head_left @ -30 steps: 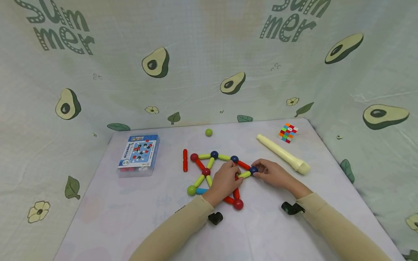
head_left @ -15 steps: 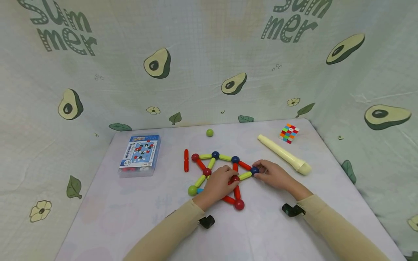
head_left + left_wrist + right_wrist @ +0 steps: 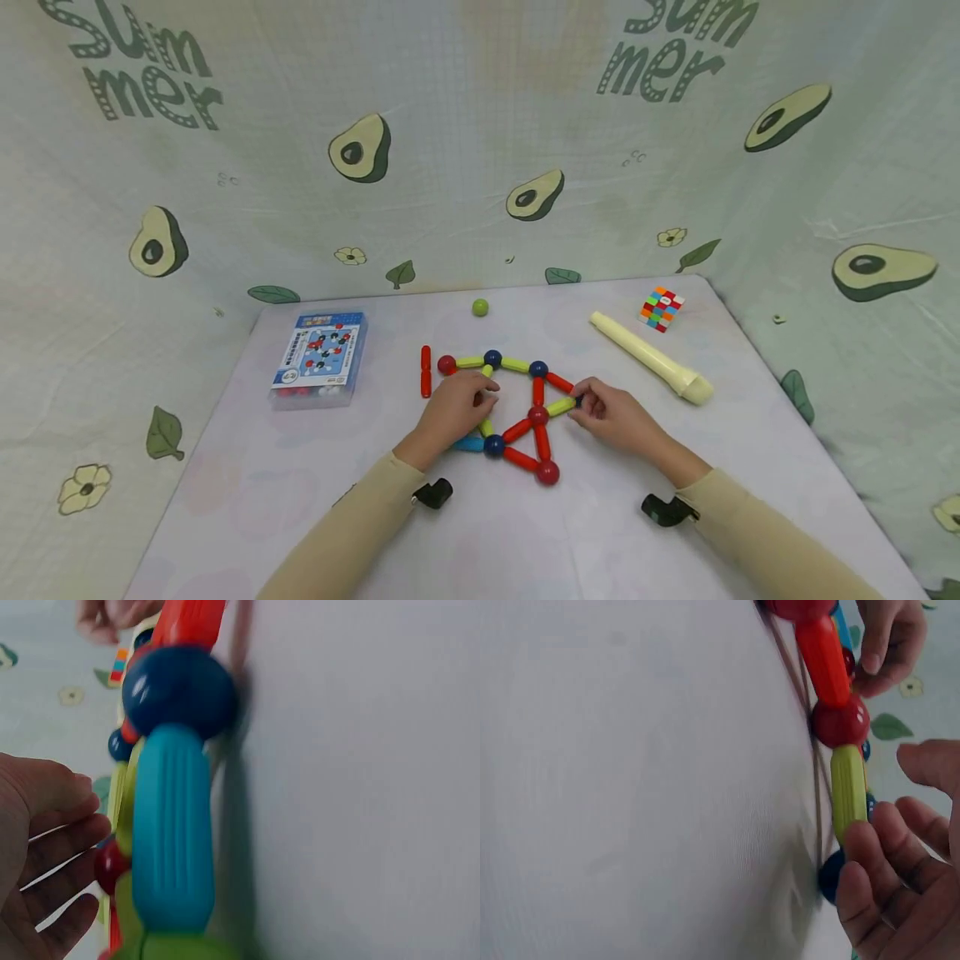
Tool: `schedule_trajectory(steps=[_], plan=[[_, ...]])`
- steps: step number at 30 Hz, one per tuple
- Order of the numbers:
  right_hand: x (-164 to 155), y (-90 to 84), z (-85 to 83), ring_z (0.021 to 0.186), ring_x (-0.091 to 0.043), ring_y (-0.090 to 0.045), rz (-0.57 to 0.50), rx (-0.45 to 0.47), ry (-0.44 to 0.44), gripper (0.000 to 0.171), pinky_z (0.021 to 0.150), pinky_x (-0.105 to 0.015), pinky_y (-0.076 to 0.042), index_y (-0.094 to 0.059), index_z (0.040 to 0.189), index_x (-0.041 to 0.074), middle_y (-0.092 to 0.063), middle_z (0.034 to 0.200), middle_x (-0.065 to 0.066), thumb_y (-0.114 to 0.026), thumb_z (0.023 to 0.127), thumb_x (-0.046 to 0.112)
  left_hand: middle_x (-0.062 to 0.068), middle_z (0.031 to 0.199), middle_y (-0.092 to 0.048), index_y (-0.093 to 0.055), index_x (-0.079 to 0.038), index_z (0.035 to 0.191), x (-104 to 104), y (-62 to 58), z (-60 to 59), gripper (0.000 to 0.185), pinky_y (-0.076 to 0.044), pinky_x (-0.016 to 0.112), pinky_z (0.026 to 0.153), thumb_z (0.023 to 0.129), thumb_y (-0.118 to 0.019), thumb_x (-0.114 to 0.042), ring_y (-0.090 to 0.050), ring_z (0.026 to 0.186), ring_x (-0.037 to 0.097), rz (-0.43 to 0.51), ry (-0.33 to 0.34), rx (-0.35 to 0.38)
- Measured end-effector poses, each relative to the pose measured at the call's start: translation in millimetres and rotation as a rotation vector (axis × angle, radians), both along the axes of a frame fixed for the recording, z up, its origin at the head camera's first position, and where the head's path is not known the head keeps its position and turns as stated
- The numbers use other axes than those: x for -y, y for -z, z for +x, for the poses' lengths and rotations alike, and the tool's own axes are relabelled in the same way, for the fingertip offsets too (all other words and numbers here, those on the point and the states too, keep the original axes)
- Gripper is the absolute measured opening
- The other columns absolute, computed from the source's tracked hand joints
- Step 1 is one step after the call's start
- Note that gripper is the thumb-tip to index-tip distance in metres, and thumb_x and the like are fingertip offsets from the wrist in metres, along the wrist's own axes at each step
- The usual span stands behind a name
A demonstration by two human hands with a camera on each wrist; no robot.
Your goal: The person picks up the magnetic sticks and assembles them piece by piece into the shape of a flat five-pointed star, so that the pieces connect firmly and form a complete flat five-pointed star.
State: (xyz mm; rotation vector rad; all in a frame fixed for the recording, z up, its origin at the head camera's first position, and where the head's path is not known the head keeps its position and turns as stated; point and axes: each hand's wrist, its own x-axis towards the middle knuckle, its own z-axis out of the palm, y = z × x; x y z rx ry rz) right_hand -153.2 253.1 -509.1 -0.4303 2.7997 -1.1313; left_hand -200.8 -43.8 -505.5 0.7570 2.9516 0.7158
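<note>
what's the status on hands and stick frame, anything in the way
Left hand loosely open over stick frame, hiding part of it in head view. Right hand at frame's rightmost blue ball. Frame on table. Yellow wand apart from frame, not blocking.

Pale grey-green cloth (image 3: 450, 79), printed with avocados (image 3: 360, 148), leaves (image 3: 273, 294), cream flowers (image 3: 350, 256) and "summer" lettering (image 3: 167, 97), walls in the back and both sides of a whitish desk (image 3: 585, 542) with faint pink blotches (image 3: 221, 585); cloth creased on the right, brownish patch (image 3: 517, 42) top centre, light soft and fairly even.
</note>
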Motion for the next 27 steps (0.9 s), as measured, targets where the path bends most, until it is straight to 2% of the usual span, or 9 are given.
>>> schedule_trajectory(steps=[2, 5, 8, 10, 13, 17, 22, 27], plan=[[11, -2.3, 8.3, 0.077, -0.011, -0.056, 0.018, 0.062, -0.092, 0.036, 0.066, -0.024, -0.049, -0.06, 0.119, 0.014, -0.058, 0.086, 0.006, -0.077, 0.092, 0.033, -0.004, 0.107, -0.07, -0.077, -0.018, 0.112, 10, -2.5, -2.5, 0.019, -0.054, 0.032, 0.088, 0.095, -0.075, -0.026, -0.059, 0.099, 0.016, 0.007, -0.025, 0.017], [26, -4.3, 20.6, 0.084, -0.011, -0.056, 0.09, 0.114, -0.193, 0.048, 0.07, -0.026, -0.05, -0.06, 0.123, 0.021, -0.058, 0.098, 0.007, -0.078, 0.088, 0.048, -0.003, 0.11, -0.07, -0.078, -0.018, 0.108, 19, -4.3, -4.8, 0.016, -0.053, 0.034, 0.095, 0.094, -0.076, -0.024, -0.059, 0.106, 0.017, -0.009, -0.025, 0.013], [38, -5.5, 30.4, 0.089, -0.01, -0.054, 0.184, 0.098, -0.24, 0.05, 0.07, -0.026, -0.049, -0.062, 0.123, 0.029, -0.054, 0.108, 0.008, -0.079, 0.084, 0.055, -0.004, 0.107, -0.069, -0.078, -0.019, 0.106, 22, -3.6, -6.5, 0.015, -0.052, 0.034, 0.095, 0.093, -0.076, -0.025, -0.059, 0.105, 0.017, -0.034, 0.002, 0.0], [43, -6.6, 33.9, 0.088, -0.01, -0.052, 0.235, 0.074, -0.25, 0.046, 0.067, -0.026, -0.047, -0.064, 0.121, 0.031, -0.052, 0.109, 0.008, -0.08, 0.083, 0.052, -0.005, 0.105, -0.069, -0.079, -0.019, 0.107, 23, -3.1, -6.8, 0.016, -0.052, 0.033, 0.096, 0.093, -0.077, -0.026, -0.058, 0.106, 0.017, -0.045, 0.011, -0.007], [42, -9.2, 34.1, 0.084, -0.009, -0.051, 0.288, 0.061, -0.226, 0.038, 0.064, -0.025, -0.047, -0.066, 0.119, 0.031, -0.051, 0.107, 0.008, -0.081, 0.086, 0.042, -0.005, 0.104, -0.069, -0.079, -0.021, 0.108, 25, -3.3, -6.4, 0.017, -0.051, 0.034, 0.097, 0.093, -0.077, -0.028, -0.058, 0.107, 0.017, -0.06, 0.009, -0.011], [28, -13.7, 25.8, 0.089, -0.01, -0.054, 0.345, 0.054, -0.133, 0.032, 0.073, -0.03, -0.052, -0.068, 0.119, 0.027, -0.055, 0.107, 0.007, -0.079, 0.089, 0.028, -0.006, 0.105, -0.071, -0.079, -0.021, 0.112, 24, -4.3, -2.9, 0.021, -0.052, 0.034, 0.094, 0.093, -0.077, -0.029, -0.06, 0.104, 0.017, -0.076, 0.024, 0.007], [3, -13.2, 5.1, 0.102, -0.023, -0.056, 0.375, -0.054, -0.002, 0.023, 0.089, -0.045, -0.054, -0.072, 0.114, 0.019, -0.061, 0.114, -0.005, -0.075, 0.092, 0.014, -0.011, 0.103, -0.073, -0.078, -0.022, 0.116, 16, -5.2, 8.7, 0.024, -0.053, 0.03, 0.087, 0.093, -0.076, -0.028, -0.063, 0.095, 0.011, -0.055, 0.077, 0.105], [-7, -7.7, -13.8, 0.108, -0.034, -0.054, 0.414, -0.185, 0.101, 0.021, 0.092, -0.049, -0.052, -0.074, 0.112, 0.013, -0.059, 0.122, -0.014, -0.07, 0.092, 0.006, -0.013, 0.102, -0.072, -0.077, -0.022, 0.119, 5, -9.5, 25.1, 0.027, -0.053, 0.025, 0.079, 0.093, -0.076, -0.029, -0.061, 0.088, 0.007, 0.011, 0.149, 0.23]])
